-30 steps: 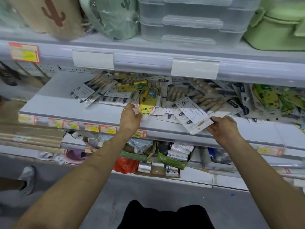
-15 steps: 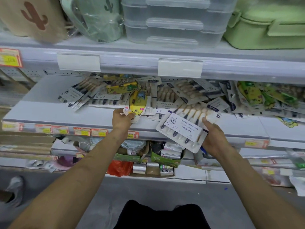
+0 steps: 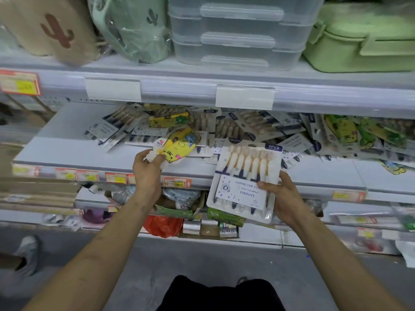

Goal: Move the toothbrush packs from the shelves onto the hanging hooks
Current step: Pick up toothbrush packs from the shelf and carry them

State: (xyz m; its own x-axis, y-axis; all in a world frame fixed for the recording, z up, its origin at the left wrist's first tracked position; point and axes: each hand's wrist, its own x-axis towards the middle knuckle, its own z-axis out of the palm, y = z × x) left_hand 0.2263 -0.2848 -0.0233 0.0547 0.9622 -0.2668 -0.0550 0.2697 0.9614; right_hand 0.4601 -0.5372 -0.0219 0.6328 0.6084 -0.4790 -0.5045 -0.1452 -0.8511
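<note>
Yellow toothbrush pack (image 3: 177, 148) pinched in left hand (image 3: 147, 173), white six-brush pack (image 3: 244, 182) gripped in right hand (image 3: 285, 198).

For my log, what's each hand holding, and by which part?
Left hand: yellow cartoon toothbrush pack, lower end. Right hand: white six-brush pack, lower right edge.

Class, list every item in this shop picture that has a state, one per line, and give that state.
left hand, grips the yellow toothbrush pack by its lower end.
right hand, holds the six-piece toothbrush pack by its lower right edge.
yellow toothbrush pack, sealed, over the shelf front.
six-piece toothbrush pack, sealed, off the shelf, tilted.
loose toothbrush packs, piled on the shelf, unhung.
clear boxes, stacked, lidded.
green lunch box, closed.
</note>
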